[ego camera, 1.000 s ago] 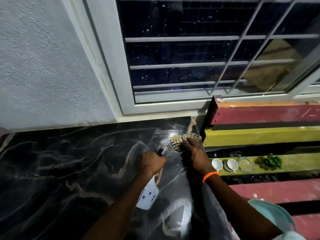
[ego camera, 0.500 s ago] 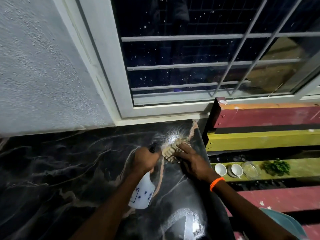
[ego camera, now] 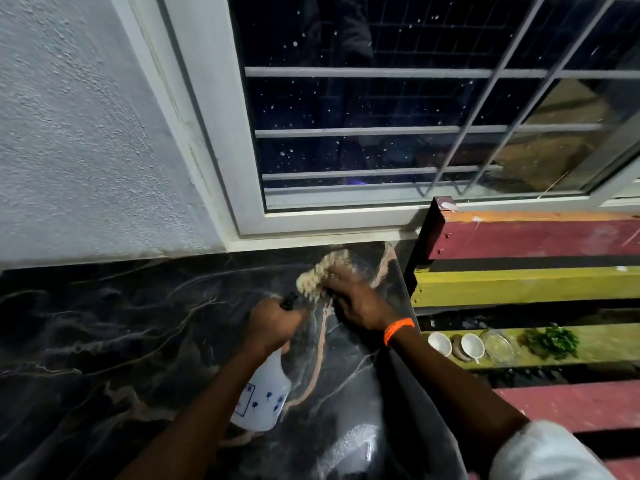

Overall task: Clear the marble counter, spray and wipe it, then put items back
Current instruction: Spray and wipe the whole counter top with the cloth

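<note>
Your right hand [ego camera: 360, 299] presses a checked cloth [ego camera: 320, 277] onto the counter [ego camera: 104, 341], fingers spread over it; the cloth is blurred, bunched at the counter's far right corner just below the window [ego camera: 381, 133]. Your left hand [ego camera: 273, 327] is clenched round the neck of a white spray bottle [ego camera: 263, 400], which hangs tilted over the counter, its dark nozzle [ego camera: 289, 301] pointing at the cloth and nearly touching it. One cloth, one bottle, both just left of the counter's right edge. An orange band [ego camera: 398, 330] sits on your right wrist. Past that edge stands a slatted rack [ego camera: 519, 282] in red and yellow. On its lower yellow slat you have two white cups [ego camera: 440, 342], a glass bowl [ego camera: 498, 346] and one bunch of greens [ego camera: 552, 341] in a row; a dark thing between the cups is too dim to tell. A wet sheen [ego camera: 353, 448] shows on the counter near you
</note>
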